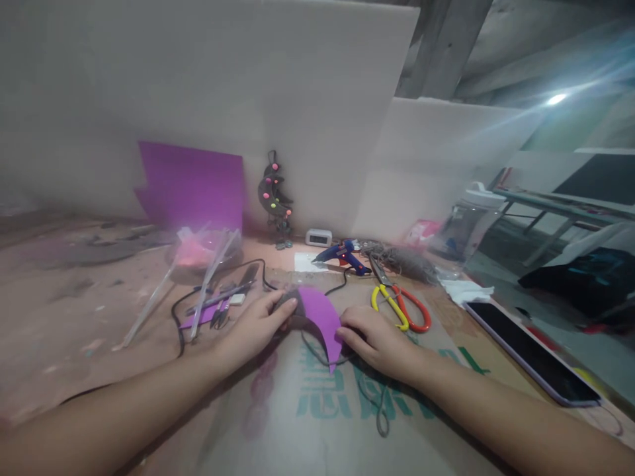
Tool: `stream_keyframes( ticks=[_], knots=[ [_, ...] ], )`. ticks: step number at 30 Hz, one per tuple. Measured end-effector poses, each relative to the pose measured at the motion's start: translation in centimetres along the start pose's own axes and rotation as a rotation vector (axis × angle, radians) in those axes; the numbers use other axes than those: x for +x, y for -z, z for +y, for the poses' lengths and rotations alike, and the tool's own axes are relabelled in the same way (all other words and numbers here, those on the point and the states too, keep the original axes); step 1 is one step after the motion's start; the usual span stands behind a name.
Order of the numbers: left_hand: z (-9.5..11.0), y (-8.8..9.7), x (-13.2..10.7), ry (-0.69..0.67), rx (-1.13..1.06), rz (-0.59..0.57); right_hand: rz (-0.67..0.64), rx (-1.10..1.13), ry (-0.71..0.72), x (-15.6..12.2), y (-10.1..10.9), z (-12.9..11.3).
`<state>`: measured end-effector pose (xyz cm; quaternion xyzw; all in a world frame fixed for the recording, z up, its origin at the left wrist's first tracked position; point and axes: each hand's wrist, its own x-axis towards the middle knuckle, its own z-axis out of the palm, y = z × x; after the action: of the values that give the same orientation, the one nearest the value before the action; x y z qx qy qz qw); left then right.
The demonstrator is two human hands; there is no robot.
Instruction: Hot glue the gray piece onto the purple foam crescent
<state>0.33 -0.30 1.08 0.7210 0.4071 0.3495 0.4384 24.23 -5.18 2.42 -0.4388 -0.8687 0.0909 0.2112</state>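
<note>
A purple crescent-shaped piece (320, 314) is held between my two hands above the cardboard-covered table. Its left end is dark grey, wrapped in what looks like yarn. My left hand (272, 316) pinches that grey end, thumb on top. My right hand (370, 334) is closed at the crescent's right edge, near the pointed tip. A grey strand of yarn (381, 420) runs from beneath the crescent, past my right fingers, and loops on the table.
Behind the hands lie a blue glue gun (342, 254), scissors (401, 307) with yellow and red handles, and a small white clock (318, 237). A dark moon ornament (272, 192) and purple sheets (196, 185) stand at the back. A phone (530, 350) lies right; a clear bowl (203, 248) sits left.
</note>
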Motion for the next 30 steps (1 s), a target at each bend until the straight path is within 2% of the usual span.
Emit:
stream_keyframes(
  ticks=[5,11,13,16,19,25,30],
  knots=[
    [0.1,0.0,-0.1,0.013,-0.038,-0.004,0.049,-0.12,0.025,0.5,1.8,1.1],
    [0.4,0.2,-0.2,-0.031,-0.007,-0.004,0.318,-0.008,-0.311,2.0,3.7,5.1],
    [0.4,0.2,-0.2,-0.04,0.005,-0.01,0.329,0.028,-0.386,1.9,3.9,6.6],
    [0.4,0.2,-0.4,-0.067,0.012,-0.019,0.31,0.033,-0.427,1.7,3.8,8.2],
    [0.6,0.2,-0.5,-0.091,0.038,-0.016,0.278,0.006,-0.433,2.5,3.8,8.6],
    [1.0,0.2,-0.6,-0.092,0.059,-0.003,0.216,-0.034,-0.415,6.4,2.8,9.0],
    [0.9,0.3,-0.6,-0.087,0.092,-0.015,0.261,-0.085,-0.486,7.6,1.2,10.0]
  ],
)
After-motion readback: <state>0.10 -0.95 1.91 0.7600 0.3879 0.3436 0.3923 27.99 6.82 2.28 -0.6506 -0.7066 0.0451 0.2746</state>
